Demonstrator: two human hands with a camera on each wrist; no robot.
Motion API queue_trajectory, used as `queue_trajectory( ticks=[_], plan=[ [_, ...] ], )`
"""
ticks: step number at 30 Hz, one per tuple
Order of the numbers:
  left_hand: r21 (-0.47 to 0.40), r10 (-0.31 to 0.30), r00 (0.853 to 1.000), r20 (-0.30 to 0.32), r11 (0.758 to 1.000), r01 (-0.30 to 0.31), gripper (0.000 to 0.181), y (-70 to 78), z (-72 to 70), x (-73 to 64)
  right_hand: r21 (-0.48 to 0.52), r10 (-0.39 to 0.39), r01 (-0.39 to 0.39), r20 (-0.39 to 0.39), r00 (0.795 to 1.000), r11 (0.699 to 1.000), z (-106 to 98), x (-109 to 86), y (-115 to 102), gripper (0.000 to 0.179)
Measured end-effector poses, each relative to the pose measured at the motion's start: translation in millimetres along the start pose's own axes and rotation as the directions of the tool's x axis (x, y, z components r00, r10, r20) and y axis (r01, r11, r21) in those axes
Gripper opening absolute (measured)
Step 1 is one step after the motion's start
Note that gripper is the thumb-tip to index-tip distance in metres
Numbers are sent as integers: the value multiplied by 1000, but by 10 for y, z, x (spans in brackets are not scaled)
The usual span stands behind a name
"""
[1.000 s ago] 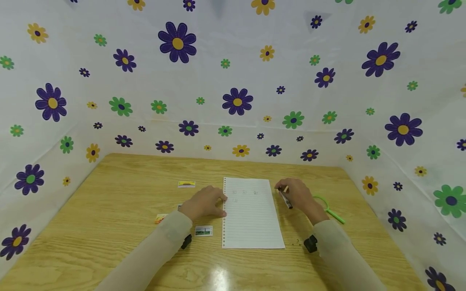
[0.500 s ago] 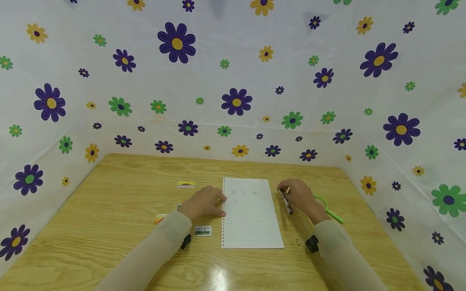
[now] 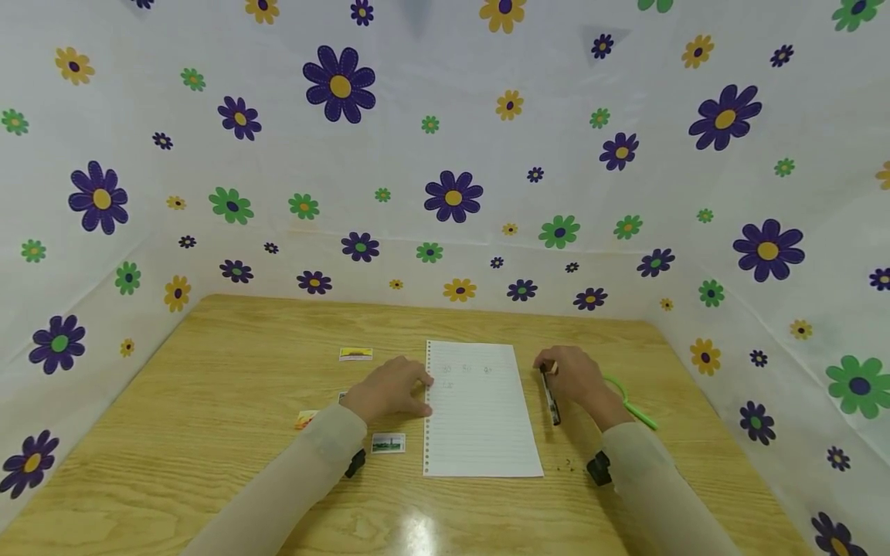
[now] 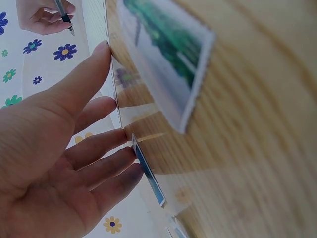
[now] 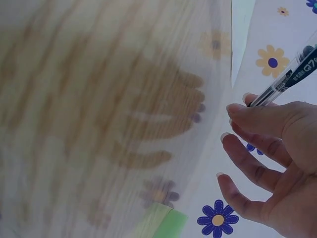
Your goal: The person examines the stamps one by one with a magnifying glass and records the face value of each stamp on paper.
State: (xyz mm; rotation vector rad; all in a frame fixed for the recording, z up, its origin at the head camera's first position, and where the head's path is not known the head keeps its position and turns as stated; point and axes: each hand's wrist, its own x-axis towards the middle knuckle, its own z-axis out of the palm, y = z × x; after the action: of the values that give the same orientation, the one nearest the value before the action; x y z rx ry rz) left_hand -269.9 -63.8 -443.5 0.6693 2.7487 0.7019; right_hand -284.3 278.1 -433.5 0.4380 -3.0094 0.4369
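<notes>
A lined sheet of paper (image 3: 483,436) with punched holes down its left side lies in the middle, a few small handwritten figures near its top. My left hand (image 3: 392,388) rests at that punched edge, thumb and fingers loosely spread with fingertips on it. To the right of the sheet, my right hand (image 3: 572,376) pinches a pen (image 3: 551,398) between thumb and fingers, above the table. In the right wrist view the pen's clear barrel (image 5: 285,82) shows printing, while the other fingers curve loosely. A stamp-like card with a green landscape (image 3: 388,442) lies below my left hand.
Beside my right wrist lies a green-rimmed magnifying glass (image 3: 641,415). A yellow card (image 3: 356,354) and a red-yellow card (image 3: 306,419) lie on the left, another partly hidden behind my left hand. Dark crumbs (image 3: 566,466) dot the wooden table. Flowered cloth (image 3: 389,147) surrounds it.
My right hand has shifted slightly right, and the pen has turned so that its lower end points more toward me. The left hand and paper keep their place.
</notes>
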Motion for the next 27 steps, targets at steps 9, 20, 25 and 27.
queue_trajectory(
  ticks=[9,20,25,27],
  plan=[
    [9,4,1000,2,1000,-4,49,-12,8,-2,-25,4,-4,10,1000,1000,27,-4,66,27],
    [8,4,1000,0,1000,-4,49,4,-4,-23,-47,1,0,16,1000,999,40,-10,78,26],
    [24,18,1000,-4,1000,-18,50,-8,3,-8,-61,-15,16,9,1000,998,33,-11,90,27],
    [30,22,1000,-3,999,-22,50,-14,4,0,-69,-26,27,9,1000,997,27,-10,97,26]
  ],
)
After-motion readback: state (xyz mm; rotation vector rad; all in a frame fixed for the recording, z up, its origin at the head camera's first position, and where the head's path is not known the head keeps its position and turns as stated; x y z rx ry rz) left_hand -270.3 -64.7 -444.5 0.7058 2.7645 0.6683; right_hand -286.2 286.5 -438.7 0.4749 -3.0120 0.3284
